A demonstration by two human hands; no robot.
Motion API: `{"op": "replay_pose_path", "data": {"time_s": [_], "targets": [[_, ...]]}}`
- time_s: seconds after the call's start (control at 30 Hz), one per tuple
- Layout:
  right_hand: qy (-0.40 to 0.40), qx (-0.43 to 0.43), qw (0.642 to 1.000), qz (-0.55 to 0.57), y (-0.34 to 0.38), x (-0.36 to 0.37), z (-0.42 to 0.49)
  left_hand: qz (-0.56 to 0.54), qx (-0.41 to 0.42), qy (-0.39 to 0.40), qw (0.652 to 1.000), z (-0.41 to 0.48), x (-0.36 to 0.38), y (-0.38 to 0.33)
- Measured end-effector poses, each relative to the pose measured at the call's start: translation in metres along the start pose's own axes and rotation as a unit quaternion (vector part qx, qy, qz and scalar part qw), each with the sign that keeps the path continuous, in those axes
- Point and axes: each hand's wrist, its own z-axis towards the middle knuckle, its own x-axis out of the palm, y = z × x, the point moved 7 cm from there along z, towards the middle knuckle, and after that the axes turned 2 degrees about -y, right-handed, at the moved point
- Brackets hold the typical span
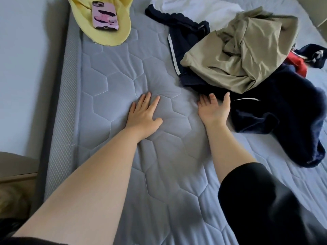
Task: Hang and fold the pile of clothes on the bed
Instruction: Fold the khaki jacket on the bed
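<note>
Left hand [144,113]: flat on the bed [115,82], fingers straight, holding nothing.
Right hand [213,107]: palm up, fingers spread, empty.
Clothes pile [247,59]: upper right, nearest the right hand.

Quilted grey mattress [115,89]: yellow garment [123,32] far corner, clothes pile [238,50] right, white fabric [194,9], perhaps pillow, behind.

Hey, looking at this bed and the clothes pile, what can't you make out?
Head view:
Navy striped garment: largely covered by the khaki garment.
Red cloth: mostly buried behind the navy fleece, kind unclear.
White fabric: cut off by the top edge.
</note>
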Motion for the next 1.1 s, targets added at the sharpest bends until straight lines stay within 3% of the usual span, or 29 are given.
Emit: {"op": "replay_pose_path", "data": {"time_s": [0.1,0.17,0.33,0.4,0.5,0.6,0.73,0.8,0.87,0.9,0.93,1.0,1.1], "targets": [[0.016,-0.002,0.996,-0.087,0.001,0.008,0.005,-0.002,0.001,0.000,1.000,0.000,0.000,0.001],[-0.034,-0.001,0.981,-0.189,0.015,0.016,0.015,-0.003,0.002,0.000,1.000,0.001,0.000,0.002],[-0.164,0.093,0.974,-0.125,0.040,0.024,0.041,-0.001,0.014,-0.012,1.000,0.000,0.001,0.001],[-0.176,0.067,0.967,-0.169,0.037,0.020,0.033,-0.003,0.013,-0.011,1.000,0.000,0.000,0.002],[-0.141,-0.015,0.902,-0.408,0.026,0.021,0.017,0.002,0.007,0.008,1.000,-0.001,-0.001,0.000],[-0.175,-0.061,0.795,-0.578,0.008,0.001,0.002,0.016,-0.001,0.037,0.999,-0.007,-0.001,-0.001],[-0.197,-0.079,0.773,-0.598,-0.006,-0.001,-0.037,-0.049,-0.040,0.082,0.995,-0.034,-0.003,-0.002],[-0.154,-0.110,0.657,-0.730,-0.014,0.004,-0.062,-0.073,-0.050,0.096,0.991,-0.052,-0.006,-0.004],[-0.076,-0.124,0.518,-0.843,-0.031,0.006,-0.086,-0.071,-0.056,0.104,0.990,-0.071,-0.008,-0.007],[-0.046,-0.122,0.470,-0.873,-0.038,0.007,-0.099,-0.072,-0.059,0.103,0.990,-0.079,-0.010,-0.009],[-0.021,-0.120,0.431,-0.894,-0.045,0.007,-0.109,-0.085,-0.064,0.096,0.990,-0.087,-0.012,-0.010],[0.013,-0.116,0.391,-0.913,-0.053,0.011,-0.131,-0.174,-0.089,0.069,0.978,-0.103,-0.016,-0.010],[0.061,-0.109,0.341,-0.932,-0.063,0.008,-0.165,-0.401,-0.153,0.005,0.903,-0.138,-0.022,0.001]]}}
